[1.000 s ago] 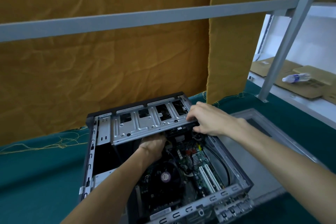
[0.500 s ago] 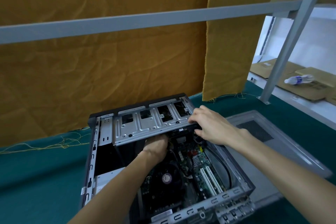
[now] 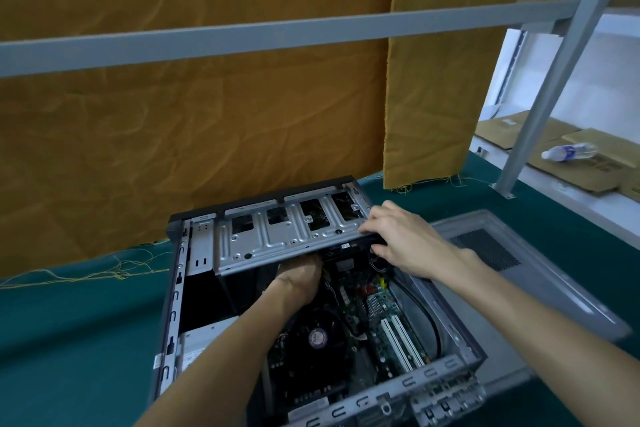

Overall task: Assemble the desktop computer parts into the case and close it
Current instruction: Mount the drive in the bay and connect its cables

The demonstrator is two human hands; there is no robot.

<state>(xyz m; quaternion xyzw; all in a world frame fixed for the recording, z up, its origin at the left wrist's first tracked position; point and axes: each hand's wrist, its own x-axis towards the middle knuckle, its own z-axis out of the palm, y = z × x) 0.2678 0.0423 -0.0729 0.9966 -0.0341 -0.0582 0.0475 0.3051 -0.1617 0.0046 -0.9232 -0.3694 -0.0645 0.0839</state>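
An open desktop case (image 3: 173, 305) lies on its side on the green table. Inside I see the motherboard (image 3: 381, 302) and a black CPU fan (image 3: 317, 336). A silver metal drive cage (image 3: 277, 236) sits tilted up at the case's far end. My left hand (image 3: 299, 276) reaches under the cage's near edge; its fingers are hidden beneath the metal. My right hand (image 3: 401, 239) grips the cage's right near corner, fingers curled over the edge. The grey side panel (image 3: 519, 274) lies flat to the right of the case.
A yellow cloth (image 3: 207, 132) hangs behind the table, with a grey frame bar (image 3: 277, 33) across it. A slanted grey post (image 3: 540, 94) stands at the right. Beyond it lie cardboard sheets (image 3: 588, 163) and a plastic bottle (image 3: 568, 152). Loose yellow threads (image 3: 86, 270) trail on the left.
The view has shifted slightly. My right hand has slid a little along the cage's corner. The cage and my left hand stay about where they were.
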